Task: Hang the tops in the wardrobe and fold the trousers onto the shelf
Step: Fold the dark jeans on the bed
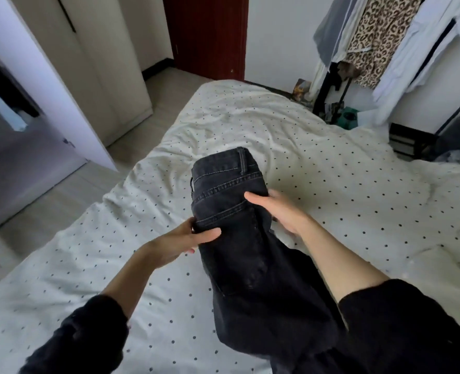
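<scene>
Both hands hold a pair of black jeans (231, 211) above the dotted bed (331, 171), waistband pointing away and legs trailing down toward the person. The left hand (180, 241) pinches the near edge below the waistband, thumb on top; the right hand (280, 211) grasps the opposite edge, fingers tucked behind the cloth. The jeans look already doubled lengthwise (seams seem aligned). To fold well, I would lay them flat on the bed, smooth the legs, then bring hem to waistband before carrying them to the shelf.
</scene>
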